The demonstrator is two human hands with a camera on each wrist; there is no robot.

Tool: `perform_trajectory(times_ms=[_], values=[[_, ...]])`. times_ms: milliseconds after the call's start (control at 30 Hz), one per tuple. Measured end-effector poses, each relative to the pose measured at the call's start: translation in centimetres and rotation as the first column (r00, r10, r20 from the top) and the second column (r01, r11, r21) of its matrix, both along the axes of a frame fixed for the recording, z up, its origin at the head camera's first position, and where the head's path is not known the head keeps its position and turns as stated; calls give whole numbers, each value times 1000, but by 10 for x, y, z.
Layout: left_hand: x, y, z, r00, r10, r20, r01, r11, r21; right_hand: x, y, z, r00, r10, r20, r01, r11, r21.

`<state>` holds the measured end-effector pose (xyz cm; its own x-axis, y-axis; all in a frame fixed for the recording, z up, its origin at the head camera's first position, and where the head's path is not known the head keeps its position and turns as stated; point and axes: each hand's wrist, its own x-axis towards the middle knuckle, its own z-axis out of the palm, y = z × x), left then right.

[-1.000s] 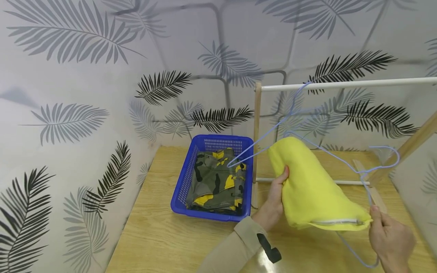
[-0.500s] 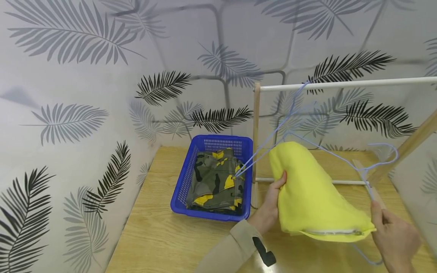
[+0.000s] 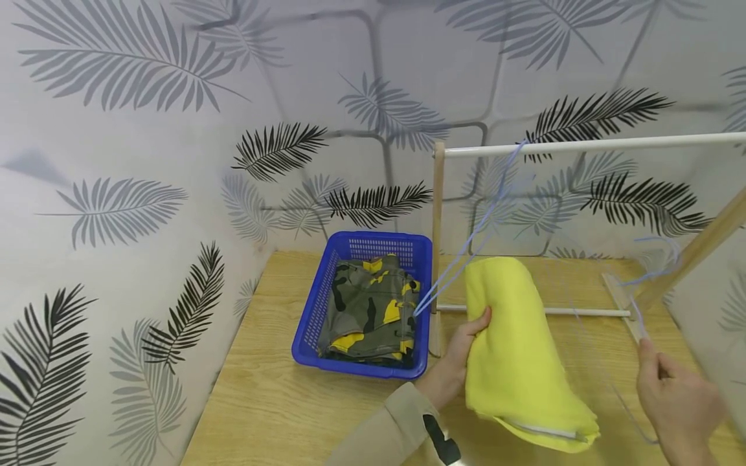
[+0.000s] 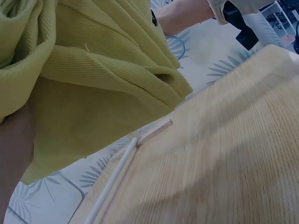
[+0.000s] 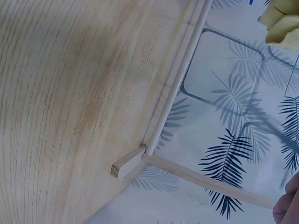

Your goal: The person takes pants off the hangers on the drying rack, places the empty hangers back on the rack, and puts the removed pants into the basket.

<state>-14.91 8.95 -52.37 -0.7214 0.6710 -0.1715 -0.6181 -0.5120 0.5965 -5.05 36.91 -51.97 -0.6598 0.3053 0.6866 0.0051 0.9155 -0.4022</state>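
Observation:
My left hand (image 3: 453,359) grips a folded yellow garment (image 3: 519,356) by its left edge, thumb in front and the other fingers hidden behind. A pale strip like a zip shows along its lower edge. In the left wrist view the cloth (image 4: 112,84) looks ribbed and hangs in loose folds. At the right, my right hand (image 3: 678,395) pinches a blue wire hanger (image 3: 639,320), blurred by motion, its hook pointing up and right. The hanger stands apart from the garment. Only part of the right hand (image 5: 288,203) shows in the right wrist view.
Another blue hanger (image 3: 486,217) hangs from the white rail (image 3: 583,146) of a wooden-sided rack (image 3: 438,226). Left of the rack, a blue basket (image 3: 303,336) holds folded camouflage clothing (image 3: 367,310) on the wooden table (image 3: 250,401). A patterned wall stands behind.
The yellow garment has tipped down and its right corner has come away from my right hand. The held hanger has drawn clear to the right. The hanging hanger has swung right.

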Motion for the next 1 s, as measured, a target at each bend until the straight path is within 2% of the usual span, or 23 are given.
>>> perform_trajectory(times_ms=[300, 433, 567, 767, 1000], values=[[7, -18, -3, 998, -28, -50, 26, 999, -47, 5, -7, 13, 998, -25, -50, 27, 999, 23], [14, -28, -6, 997, -65, -32, 63, 995, -72, 6, -8, 17, 998, -36, -61, 36, 999, 10], [20, -36, -10, 997, -81, -6, 80, 991, -105, 5, -5, 13, 997, -47, -60, 48, 999, 13], [28, -50, -17, 998, -66, 17, 68, 989, -134, 4, 1, 7, 996, -64, -56, 64, 998, -4], [34, -64, -26, 999, -31, 24, 34, 989, -146, 4, 1, 8, 996, -49, -69, 50, 999, 10]])
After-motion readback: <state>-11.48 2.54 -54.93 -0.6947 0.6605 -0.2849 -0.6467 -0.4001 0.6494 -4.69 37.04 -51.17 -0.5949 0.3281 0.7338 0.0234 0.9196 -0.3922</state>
